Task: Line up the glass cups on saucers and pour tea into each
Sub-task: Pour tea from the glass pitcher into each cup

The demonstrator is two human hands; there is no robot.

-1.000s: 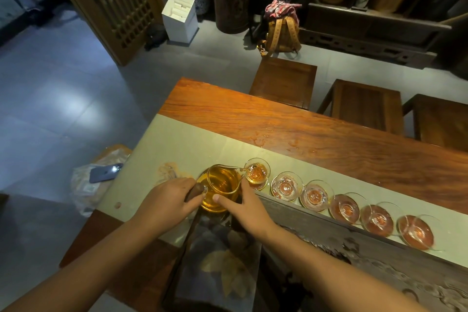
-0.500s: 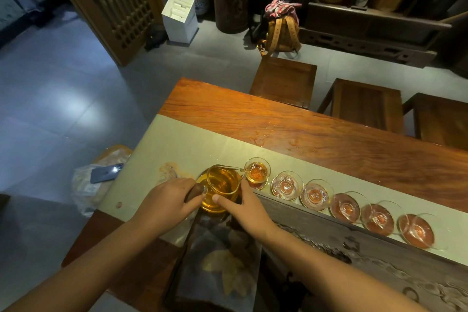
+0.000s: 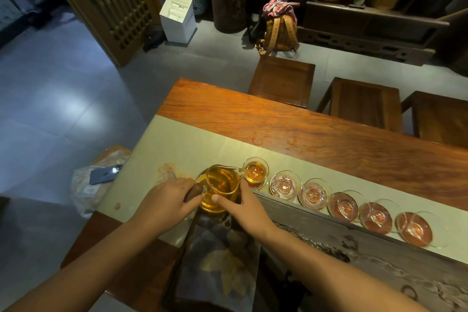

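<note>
Your left hand (image 3: 166,201) curls its fingers round the dark wooden handle (image 3: 195,191) of a clear glass pitcher of amber tea (image 3: 220,186), while your right hand (image 3: 247,206) steadies the vessel's near right side, thumb and forefinger spread wide against the glass. The pitcher is tipped to the right, and its spout (image 3: 240,170) sits at the rim of the first small glass cup (image 3: 255,171), the leftmost in a row of six. That cup holds amber tea and stands on a round reddish saucer (image 3: 257,183).

The row runs rightward along a pale green table runner (image 3: 177,144) laid on a long reddish-brown wooden table (image 3: 304,129). The second cup (image 3: 285,185) and third cup (image 3: 314,194) look nearly empty. The three cups farther right, the fourth (image 3: 345,206), fifth (image 3: 376,215) and sixth (image 3: 415,228), also stand on reddish saucers; whether they hold any tea cannot be told. A dark carved wooden tea tray (image 3: 354,243) lies just near of the row, and a folded patterned cloth (image 3: 217,261) lies below your hands.

Three dark wooden stools (image 3: 283,81) stand at the table's far side. On the floor beyond are a tan backpack (image 3: 279,30) and a white open box (image 3: 178,20); at left, a blue phone (image 3: 105,174) rests on a plastic bag (image 3: 86,190).
</note>
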